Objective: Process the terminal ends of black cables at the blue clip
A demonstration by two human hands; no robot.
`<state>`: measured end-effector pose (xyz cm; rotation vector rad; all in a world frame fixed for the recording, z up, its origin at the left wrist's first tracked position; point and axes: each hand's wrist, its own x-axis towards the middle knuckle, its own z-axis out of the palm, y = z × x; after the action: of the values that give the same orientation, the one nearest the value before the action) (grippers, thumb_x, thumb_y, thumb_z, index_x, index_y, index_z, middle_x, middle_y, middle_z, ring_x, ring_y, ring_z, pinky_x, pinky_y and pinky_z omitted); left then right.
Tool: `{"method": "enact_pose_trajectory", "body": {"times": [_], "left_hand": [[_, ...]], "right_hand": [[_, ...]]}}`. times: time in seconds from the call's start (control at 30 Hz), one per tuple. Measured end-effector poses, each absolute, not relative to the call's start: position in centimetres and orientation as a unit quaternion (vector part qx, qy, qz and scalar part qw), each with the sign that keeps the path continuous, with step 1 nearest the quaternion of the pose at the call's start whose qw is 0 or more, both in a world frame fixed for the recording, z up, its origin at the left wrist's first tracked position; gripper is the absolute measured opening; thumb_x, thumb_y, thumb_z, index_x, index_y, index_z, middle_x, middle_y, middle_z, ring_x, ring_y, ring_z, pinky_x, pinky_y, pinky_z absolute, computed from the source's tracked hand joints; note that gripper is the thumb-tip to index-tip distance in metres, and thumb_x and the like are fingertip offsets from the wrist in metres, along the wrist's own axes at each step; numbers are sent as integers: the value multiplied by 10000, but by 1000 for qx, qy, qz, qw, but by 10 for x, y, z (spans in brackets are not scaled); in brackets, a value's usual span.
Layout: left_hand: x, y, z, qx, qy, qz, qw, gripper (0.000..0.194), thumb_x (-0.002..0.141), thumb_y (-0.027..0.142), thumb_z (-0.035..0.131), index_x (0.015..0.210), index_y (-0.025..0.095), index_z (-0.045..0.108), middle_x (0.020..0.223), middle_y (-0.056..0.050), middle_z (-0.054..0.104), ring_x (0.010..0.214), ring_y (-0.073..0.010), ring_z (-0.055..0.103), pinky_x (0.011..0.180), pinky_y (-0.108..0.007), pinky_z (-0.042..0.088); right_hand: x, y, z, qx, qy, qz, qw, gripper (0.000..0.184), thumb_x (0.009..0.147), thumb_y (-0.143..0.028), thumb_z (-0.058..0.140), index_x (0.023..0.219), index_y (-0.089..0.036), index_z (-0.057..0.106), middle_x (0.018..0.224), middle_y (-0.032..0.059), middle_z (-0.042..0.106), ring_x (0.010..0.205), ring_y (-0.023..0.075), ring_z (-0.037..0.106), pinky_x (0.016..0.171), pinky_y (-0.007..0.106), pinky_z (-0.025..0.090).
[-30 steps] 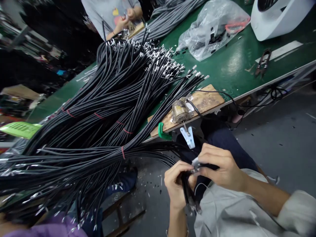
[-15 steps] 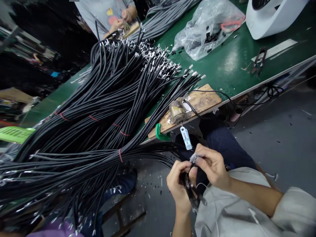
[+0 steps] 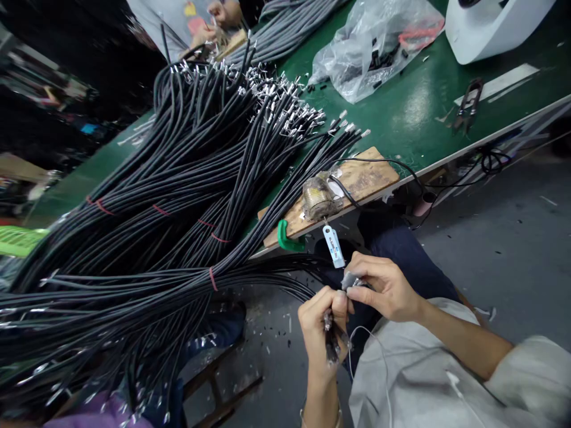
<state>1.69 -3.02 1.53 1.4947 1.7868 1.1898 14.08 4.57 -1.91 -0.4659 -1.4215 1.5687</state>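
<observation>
My left hand (image 3: 322, 324) is closed around a bunch of black cables (image 3: 331, 342), whose ends poke out below the fingers. Close beside it, my right hand (image 3: 387, 290) pinches a silvery cable end (image 3: 358, 283) between thumb and forefinger. Something grey covers the fingertips there; I cannot tell if it is a wrap or a loose piece. The cables in my left hand run left to a large bundle (image 3: 173, 282) tied with a red band (image 3: 213, 279). Just above my right hand, a light blue clip (image 3: 333, 245) hangs from the shaft of a small tape-wrapped motor (image 3: 319, 197).
The motor sits on a wooden board (image 3: 368, 172), held to the green table (image 3: 419, 119) by a green clamp (image 3: 285, 236). Behind are a plastic bag (image 3: 357, 71) of black pieces, thread snips (image 3: 469, 106) and a white appliance (image 3: 495, 30). A co-worker's hands (image 3: 214, 24) work across the table.
The fingers of both hands have shifted around the cable ends, and my left hand has turned slightly. The blue clip has rotated on the shaft. The whole view has drifted a little.
</observation>
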Motion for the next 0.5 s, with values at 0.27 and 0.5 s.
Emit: {"method": "enact_pose_trajectory", "body": {"times": [0.27, 0.5], "left_hand": [[13, -30, 6, 565, 648, 452, 238, 327, 887, 295, 593, 591, 161, 560, 489, 41, 446, 438, -84, 408, 457, -216, 302], [2, -21, 11, 589, 545, 504, 319, 282, 873, 395, 632, 717, 164, 676, 624, -11, 602, 548, -118, 541, 533, -227, 399]], "right_hand": [[125, 35, -20, -291, -534, 532, 589, 184, 836, -226, 663, 667, -180, 608, 666, 17, 528, 649, 153, 479, 589, 293, 413], [134, 49, -25, -107, -385, 811, 427, 230, 760, -372, 748, 716, -162, 663, 677, 8, 565, 612, 117, 517, 559, 248, 419]]}}
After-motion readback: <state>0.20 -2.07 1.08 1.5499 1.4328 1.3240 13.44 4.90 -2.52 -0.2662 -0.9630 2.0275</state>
